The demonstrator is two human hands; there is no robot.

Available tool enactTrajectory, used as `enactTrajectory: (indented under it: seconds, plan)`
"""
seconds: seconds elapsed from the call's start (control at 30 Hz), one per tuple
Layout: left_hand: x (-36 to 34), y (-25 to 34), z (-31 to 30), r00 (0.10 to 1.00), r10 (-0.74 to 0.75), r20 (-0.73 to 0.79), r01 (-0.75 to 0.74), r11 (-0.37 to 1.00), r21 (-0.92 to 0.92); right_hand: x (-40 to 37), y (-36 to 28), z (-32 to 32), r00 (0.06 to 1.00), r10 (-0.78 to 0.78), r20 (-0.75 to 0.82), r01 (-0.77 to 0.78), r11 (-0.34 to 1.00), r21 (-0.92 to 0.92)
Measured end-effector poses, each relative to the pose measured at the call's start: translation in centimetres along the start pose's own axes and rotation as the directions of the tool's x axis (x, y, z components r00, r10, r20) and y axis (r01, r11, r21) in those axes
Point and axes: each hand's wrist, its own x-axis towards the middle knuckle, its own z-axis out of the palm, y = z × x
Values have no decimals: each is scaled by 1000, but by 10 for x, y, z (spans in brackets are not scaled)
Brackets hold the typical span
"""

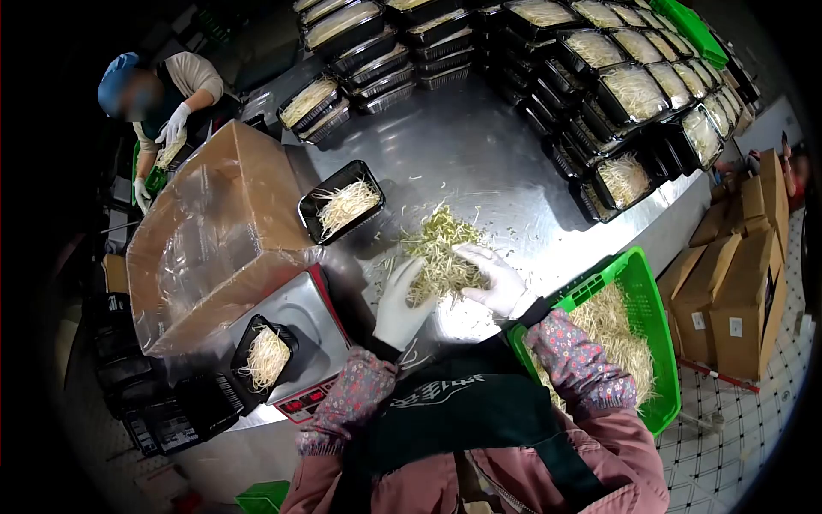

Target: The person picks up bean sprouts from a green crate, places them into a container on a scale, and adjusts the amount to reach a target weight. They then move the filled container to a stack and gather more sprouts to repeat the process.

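Observation:
A loose heap of bean sprouts [443,248], greenish on top, lies on the metal table in front of me. My left hand [402,300], in a white glove, curves along the heap's left side with thumb and fingers apart. From the right, my right hand [497,278], also gloved, reaches into the heap with its fingers stretched out. Some sprouts lie between the two hands. Beyond my left hand stands a black tray [318,233] holding pale sprouts [349,206]. Another black tray [288,341] with sprouts sits on a scale [321,355].
A green basket [664,343] of sprouts stands close by my right arm. At left is a plastic-lined cardboard box [274,193]. Packed trays [634,92] are stacked at the back and right. A co-worker [193,77] works at far left. Cardboard boxes [719,300] stand at right.

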Motion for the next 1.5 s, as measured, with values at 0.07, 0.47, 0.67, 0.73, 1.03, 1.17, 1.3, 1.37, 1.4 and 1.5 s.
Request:
enactTrajectory:
  seconds: [0.07, 0.47, 0.67, 0.73, 1.03, 1.17, 1.3, 1.37, 1.4, 1.5]
  plan:
    - [-33, -31, -4, 996, -91, 23, 81, 953, 293, -17, 24, 2, 971, 240, 19, -227, 939, -259]
    - [2, -78, 63, 999, -30, -33, 35, 985, 166, 26, 78, 64, 966, 201, -163, -224, 964, -140]
    - [-38, -93, 59, 984, 176, 23, -177, 973, 150, -8, 45, 72, 993, -81, -85, 73, 993, -94]
    - [-64, -69, 43, 986, 127, 107, -153, 944, 291, -27, 53, 70, 990, -98, 103, 124, 947, -298]
    - [33, -63, 51, 992, 126, -22, -111, 934, 339, 50, 36, 46, 953, 296, 71, -238, 870, -431]
    - [82, -101, 41, 975, 19, 220, -69, 973, 221, 81, 83, 48, 994, 73, 80, -36, 920, -391]
    - [67, -27, 9, 978, 203, 44, -208, 953, 221, 56, 35, 18, 985, -120, -127, 114, 992, -54]
    - [62, 8, -3, 987, 163, -2, -159, 966, 204, 50, -3, 3, 976, -162, -144, 160, 987, -22]
    - [60, 22, -9, 989, 143, -27, -135, 971, 195, 48, -17, -5, 975, -173, -140, 173, 985, -14]
    - [57, 55, -28, 980, 189, -64, -179, 975, 132, 45, -48, -25, 971, -206, -125, 209, 978, 12]
